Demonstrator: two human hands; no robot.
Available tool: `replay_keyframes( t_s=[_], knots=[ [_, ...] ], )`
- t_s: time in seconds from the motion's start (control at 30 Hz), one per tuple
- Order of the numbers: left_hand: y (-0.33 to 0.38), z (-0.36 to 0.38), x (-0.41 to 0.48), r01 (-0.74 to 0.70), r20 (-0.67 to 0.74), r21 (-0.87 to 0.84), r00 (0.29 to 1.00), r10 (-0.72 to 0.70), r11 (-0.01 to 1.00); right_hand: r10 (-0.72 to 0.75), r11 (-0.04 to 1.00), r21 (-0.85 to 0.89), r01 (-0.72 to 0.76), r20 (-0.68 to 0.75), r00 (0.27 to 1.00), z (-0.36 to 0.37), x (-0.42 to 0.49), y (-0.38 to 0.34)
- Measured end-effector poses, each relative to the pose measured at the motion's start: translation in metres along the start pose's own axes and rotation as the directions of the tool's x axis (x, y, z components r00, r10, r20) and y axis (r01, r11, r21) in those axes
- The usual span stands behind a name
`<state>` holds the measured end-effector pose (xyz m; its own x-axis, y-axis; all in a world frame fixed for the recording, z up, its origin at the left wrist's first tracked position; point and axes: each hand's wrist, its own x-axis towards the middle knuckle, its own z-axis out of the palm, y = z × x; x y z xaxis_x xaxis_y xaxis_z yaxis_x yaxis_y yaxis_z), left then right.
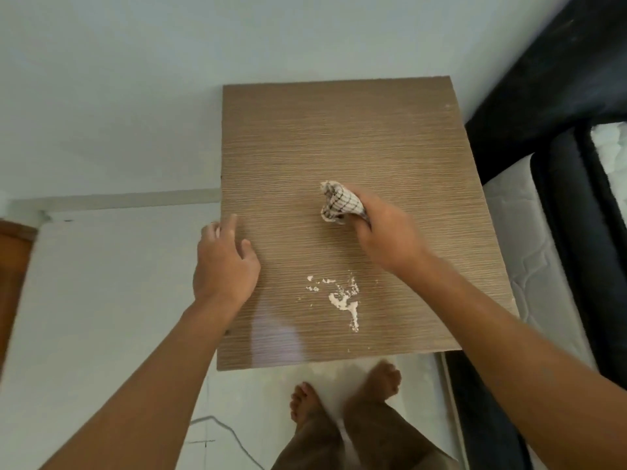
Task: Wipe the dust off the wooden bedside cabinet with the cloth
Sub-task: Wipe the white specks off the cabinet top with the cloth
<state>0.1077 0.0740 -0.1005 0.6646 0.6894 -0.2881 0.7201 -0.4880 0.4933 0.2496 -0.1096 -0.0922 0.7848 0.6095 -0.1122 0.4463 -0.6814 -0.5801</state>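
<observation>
The wooden bedside cabinet (339,137) fills the middle of the view, seen from above, its top a ribbed light brown. A bunched white cloth with dark check lines (339,205) lies pressed on the middle of the top, and my right hand (383,232) is shut around it. A patch of white dust and crumbs (342,298) lies on the top nearer to me, below the cloth and apart from it. My left hand (225,262) rests at the cabinet's left edge with fingers spread, holding nothing.
A white wall (135,79) stands behind and left of the cabinet. A bed with a black frame (559,205) and white mattress (529,252) touches the cabinet's right side. My bare feet (339,395) stand on the white floor in front; a thin grey cable (224,432) lies there.
</observation>
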Motion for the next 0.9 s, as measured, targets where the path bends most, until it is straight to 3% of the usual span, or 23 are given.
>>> replay_keyframes(
  t_s=[0.13, 0.23, 0.33, 0.4, 0.5, 0.63, 0.7, 0.77, 0.9],
  knots=[
    [-0.022, -0.002, -0.016, 0.224, 0.020, -0.149, 0.974, -0.224, 0.963, -0.073, 0.988, -0.132, 0.079, 0.047, 0.996, 0.035, 0.054, 0.001],
    [-0.031, -0.003, -0.024, 0.282, 0.003, -0.270, 0.956, -0.292, 0.921, -0.122, 0.981, -0.139, 0.133, 0.087, 0.989, 0.066, 0.067, -0.001],
    [-0.032, -0.003, -0.031, 0.317, 0.000, -0.320, 0.942, -0.335, 0.893, -0.299, 0.943, -0.118, 0.311, 0.111, 0.948, 0.080, 0.053, -0.014],
    [-0.035, -0.003, -0.033, 0.335, 0.001, -0.326, 0.935, -0.354, 0.884, -0.462, 0.875, -0.064, 0.479, 0.181, 0.868, 0.084, 0.035, -0.019],
    [-0.037, -0.003, -0.038, 0.344, 0.009, -0.337, 0.932, -0.362, 0.877, -0.650, 0.735, 0.030, 0.678, 0.318, 0.690, 0.085, 0.006, -0.007],
    [-0.037, -0.001, -0.051, 0.325, 0.004, -0.264, 0.942, -0.335, 0.908, -0.734, 0.609, 0.109, 0.785, 0.451, 0.507, 0.070, -0.035, 0.020],
    [-0.039, 0.003, -0.057, 0.315, 0.006, -0.246, 0.946, -0.324, 0.917, -0.739, 0.577, 0.108, 0.809, 0.490, 0.462, 0.059, -0.052, 0.031],
    [-0.041, 0.006, -0.060, 0.320, -0.001, -0.242, 0.944, -0.329, 0.916, -0.725, 0.598, 0.095, 0.796, 0.489, 0.486, 0.046, -0.058, 0.033],
    [-0.042, 0.002, -0.059, 0.361, 0.040, -0.265, 0.930, -0.364, 0.894, -0.690, 0.684, 0.066, 0.726, 0.379, 0.616, 0.033, -0.035, -0.004]
  ],
)
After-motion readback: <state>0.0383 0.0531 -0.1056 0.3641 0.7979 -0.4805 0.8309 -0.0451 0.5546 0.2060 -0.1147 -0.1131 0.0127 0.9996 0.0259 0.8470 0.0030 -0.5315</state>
